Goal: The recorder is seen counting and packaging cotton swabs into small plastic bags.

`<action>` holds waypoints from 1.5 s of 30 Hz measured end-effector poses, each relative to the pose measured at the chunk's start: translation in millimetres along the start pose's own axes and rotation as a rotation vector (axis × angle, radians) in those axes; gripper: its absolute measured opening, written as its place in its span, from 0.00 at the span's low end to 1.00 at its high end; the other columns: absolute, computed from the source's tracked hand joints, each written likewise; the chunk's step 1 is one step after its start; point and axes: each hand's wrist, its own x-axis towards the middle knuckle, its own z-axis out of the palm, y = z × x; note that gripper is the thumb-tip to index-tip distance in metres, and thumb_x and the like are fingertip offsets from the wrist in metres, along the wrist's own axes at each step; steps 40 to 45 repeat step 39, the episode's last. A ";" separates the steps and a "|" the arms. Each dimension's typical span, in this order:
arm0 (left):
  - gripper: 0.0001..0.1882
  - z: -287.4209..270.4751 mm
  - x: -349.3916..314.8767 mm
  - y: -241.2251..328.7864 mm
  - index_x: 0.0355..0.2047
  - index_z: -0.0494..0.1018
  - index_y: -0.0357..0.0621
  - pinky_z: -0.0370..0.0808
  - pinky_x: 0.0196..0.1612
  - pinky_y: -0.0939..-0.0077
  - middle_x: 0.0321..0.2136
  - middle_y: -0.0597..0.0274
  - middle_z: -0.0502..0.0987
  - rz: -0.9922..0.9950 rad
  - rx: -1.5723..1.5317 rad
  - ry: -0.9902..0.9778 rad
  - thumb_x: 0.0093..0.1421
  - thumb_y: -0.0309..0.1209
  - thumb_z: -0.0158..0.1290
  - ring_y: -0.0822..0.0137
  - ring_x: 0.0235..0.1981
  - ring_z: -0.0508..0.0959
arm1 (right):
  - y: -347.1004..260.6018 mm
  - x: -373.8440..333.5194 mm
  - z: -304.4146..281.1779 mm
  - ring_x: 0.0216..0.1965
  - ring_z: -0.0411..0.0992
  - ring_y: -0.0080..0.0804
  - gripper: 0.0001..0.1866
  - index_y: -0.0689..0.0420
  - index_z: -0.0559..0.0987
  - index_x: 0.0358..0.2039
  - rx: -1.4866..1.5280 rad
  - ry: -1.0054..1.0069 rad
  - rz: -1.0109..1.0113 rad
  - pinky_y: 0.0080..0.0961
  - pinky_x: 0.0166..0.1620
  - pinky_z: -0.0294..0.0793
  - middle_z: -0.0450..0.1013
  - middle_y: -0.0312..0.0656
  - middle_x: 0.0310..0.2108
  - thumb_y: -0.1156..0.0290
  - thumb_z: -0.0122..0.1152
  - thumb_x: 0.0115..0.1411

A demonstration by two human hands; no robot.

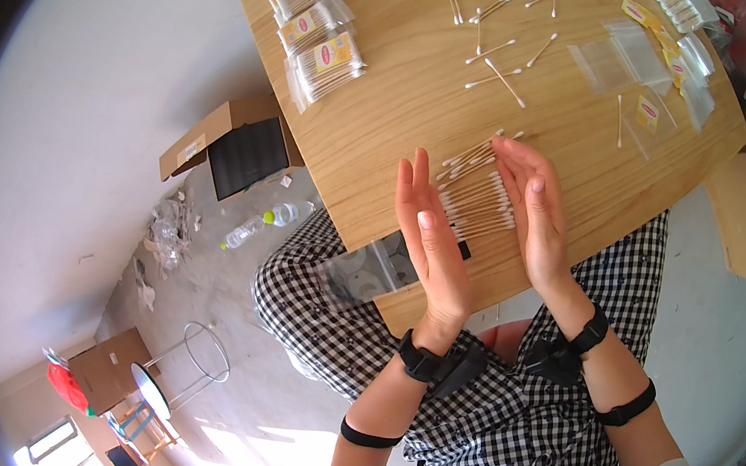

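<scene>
A row of cotton swabs (479,204) lies on the wooden table (391,86) near its front edge, sticks roughly side by side. My left hand (429,231) stands on edge at the left ends of the row, fingers stretched out. At the right ends is my right hand (533,201), its fingers extended and its palm turned toward the swabs. Between them the swabs are flanked on both sides; neither hand is closed round any. A clear plastic bag (373,270) hangs over the table edge beside my left wrist, partly hidden by that hand.
Loose cotton swabs (504,77) lie scattered farther back. Filled swab packets (320,54) line the left edge. Empty clear bags (637,56) and yellow-labelled cards (647,113) lie at the right. Cardboard boxes (249,139) and plastic bottles (247,232) are on the floor at the left.
</scene>
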 end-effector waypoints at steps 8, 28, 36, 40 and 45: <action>0.51 -1.6 -12.8 3.7 0.59 0.48 0.22 0.45 0.64 0.53 0.63 0.36 0.44 0.269 1.599 -0.507 0.55 0.61 0.42 0.45 0.65 0.44 | -9.2 4.0 -31.7 0.61 0.56 0.40 0.25 0.64 0.62 0.54 -0.269 0.048 -0.148 0.39 0.63 0.51 0.60 0.51 0.57 0.56 0.34 0.68; 0.33 -2.1 -3.0 1.3 0.65 0.39 0.41 0.31 0.66 0.64 0.66 0.52 0.37 0.047 0.028 0.016 0.66 0.44 0.33 0.59 0.67 0.34 | 1.9 -0.1 -5.4 0.61 0.56 0.38 0.29 0.65 0.61 0.54 0.020 0.031 -0.018 0.34 0.64 0.51 0.59 0.53 0.57 0.51 0.33 0.67; 0.34 -0.2 0.7 -4.8 0.65 0.39 0.43 0.31 0.66 0.62 0.66 0.53 0.40 0.029 -0.039 0.033 0.65 0.47 0.33 0.58 0.67 0.36 | 6.9 6.2 -3.4 0.60 0.57 0.39 0.28 0.65 0.62 0.53 0.111 0.006 -0.008 0.34 0.64 0.51 0.62 0.53 0.54 0.52 0.34 0.67; 0.36 -1.0 -0.9 -4.4 0.65 0.38 0.45 0.32 0.66 0.62 0.66 0.53 0.39 -0.010 -0.012 -0.010 0.64 0.49 0.34 0.58 0.67 0.35 | 9.2 -0.5 -0.9 0.61 0.56 0.39 0.28 0.65 0.61 0.53 0.135 -0.016 0.016 0.34 0.65 0.50 0.60 0.53 0.55 0.52 0.35 0.67; 0.36 -1.0 -0.9 -4.4 0.65 0.38 0.45 0.32 0.66 0.62 0.66 0.53 0.39 -0.010 -0.012 -0.010 0.64 0.49 0.34 0.58 0.67 0.35 | 9.2 -0.5 -0.9 0.61 0.56 0.39 0.28 0.65 0.61 0.53 0.135 -0.016 0.016 0.34 0.65 0.50 0.60 0.53 0.55 0.52 0.35 0.67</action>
